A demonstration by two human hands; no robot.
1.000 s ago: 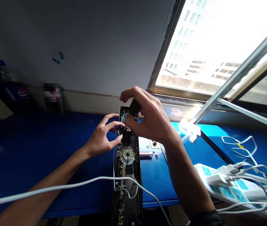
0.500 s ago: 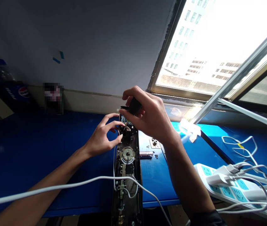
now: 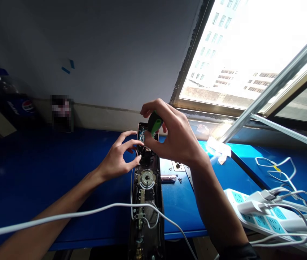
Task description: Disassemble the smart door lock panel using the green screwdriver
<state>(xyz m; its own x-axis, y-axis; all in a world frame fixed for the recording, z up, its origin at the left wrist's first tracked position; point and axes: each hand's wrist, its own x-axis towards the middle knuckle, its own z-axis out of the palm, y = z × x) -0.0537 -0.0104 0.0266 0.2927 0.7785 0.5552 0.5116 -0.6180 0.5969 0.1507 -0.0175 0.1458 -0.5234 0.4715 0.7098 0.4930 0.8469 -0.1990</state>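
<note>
Here, the left grip (image 3: 119,153) is spread, not clenched, with curved fingertips at the left edge of the long black housing (image 3: 161,213), perhaps for steadying it over the smooth blue bench (image 3: 61,159). Nearer to the person than this grip is the housing's round metal disc (image 3: 147,178). The right grip (image 3: 172,133) is wrapped around a tilted screwdriver (image 3: 155,124), its rounded handle green and black, probably for reaching inside. Below this grip lie a shiny metal cylinder (image 3: 168,178) and tiny dark screws (image 3: 179,180).

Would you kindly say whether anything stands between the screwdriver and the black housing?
Nothing visible does; the left hand is beside the screwdriver, and the white cable crosses the black housing nearer the wearer.
</note>
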